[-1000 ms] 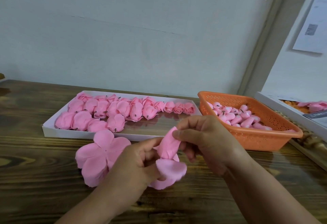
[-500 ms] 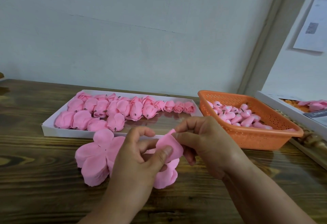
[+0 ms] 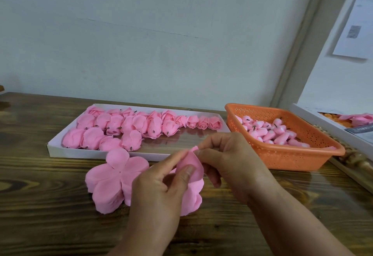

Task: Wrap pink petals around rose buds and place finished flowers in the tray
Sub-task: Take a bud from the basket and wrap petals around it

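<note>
Over the wooden table my left hand [image 3: 161, 191] and my right hand [image 3: 228, 160] hold one half-wrapped pink flower [image 3: 191, 187]. My left thumb presses a petal against the bud, which is hidden inside. My right thumb and fingers pinch the petal's top edge. A stack of flat pink petal sheets [image 3: 113, 179] lies on the table just left of my hands. Behind it, the shallow white tray [image 3: 101, 153] holds several finished pink roses [image 3: 129, 126]. An orange basket [image 3: 286, 158] at the right holds several pink rose buds [image 3: 270, 132].
The dark wooden table [image 3: 40, 205] ends at a pale wall behind the tray. At the far right lies a white box [image 3: 314, 122] with more pink and orange flowers, beside a wooden frame edge [image 3: 355, 160].
My left thumb has swung up and folded a petal over the bud. My right hand's pinch has shifted to the petal's top edge. The flower sits more closed than before.
</note>
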`<state>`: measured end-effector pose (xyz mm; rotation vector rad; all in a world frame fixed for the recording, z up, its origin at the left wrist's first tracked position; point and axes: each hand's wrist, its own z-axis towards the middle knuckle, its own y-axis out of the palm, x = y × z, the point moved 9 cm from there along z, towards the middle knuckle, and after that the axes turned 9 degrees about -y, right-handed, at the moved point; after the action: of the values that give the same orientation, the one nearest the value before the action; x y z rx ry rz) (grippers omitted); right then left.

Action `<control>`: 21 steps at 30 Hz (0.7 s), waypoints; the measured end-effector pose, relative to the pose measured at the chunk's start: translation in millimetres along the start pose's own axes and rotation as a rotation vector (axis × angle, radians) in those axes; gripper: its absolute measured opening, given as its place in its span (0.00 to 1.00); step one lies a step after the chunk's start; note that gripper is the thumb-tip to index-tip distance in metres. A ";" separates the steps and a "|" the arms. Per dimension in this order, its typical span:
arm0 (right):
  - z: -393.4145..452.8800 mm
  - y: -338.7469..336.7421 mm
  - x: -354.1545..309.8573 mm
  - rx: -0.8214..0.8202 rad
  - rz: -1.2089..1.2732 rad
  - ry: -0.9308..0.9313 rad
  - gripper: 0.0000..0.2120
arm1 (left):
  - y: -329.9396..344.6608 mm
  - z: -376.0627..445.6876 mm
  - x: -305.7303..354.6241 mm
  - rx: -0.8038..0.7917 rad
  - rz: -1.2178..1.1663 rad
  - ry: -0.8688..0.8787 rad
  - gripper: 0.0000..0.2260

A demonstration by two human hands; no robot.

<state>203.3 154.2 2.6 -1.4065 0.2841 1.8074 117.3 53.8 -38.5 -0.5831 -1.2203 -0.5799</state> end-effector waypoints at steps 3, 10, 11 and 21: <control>-0.5 0.0 -0.7 0.000 -0.010 -0.006 0.07 | 0.5 -0.7 3.3 -0.015 0.039 -0.004 0.21; -1.0 1.9 0.3 -0.055 -0.014 0.026 0.11 | 15.0 3.8 -16.7 -0.222 -0.450 -0.331 0.10; -0.9 2.7 1.0 -0.058 0.012 0.030 0.12 | 17.6 3.2 -20.1 -0.248 -0.511 -0.386 0.10; -8.9 9.5 -3.1 -0.071 0.388 -0.052 0.12 | 21.0 -0.4 -24.5 -0.361 -0.797 -0.571 0.18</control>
<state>203.0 141.2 -0.6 -1.4229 0.4971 2.1822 126.1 71.0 -64.4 -0.5679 -1.9229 -1.3894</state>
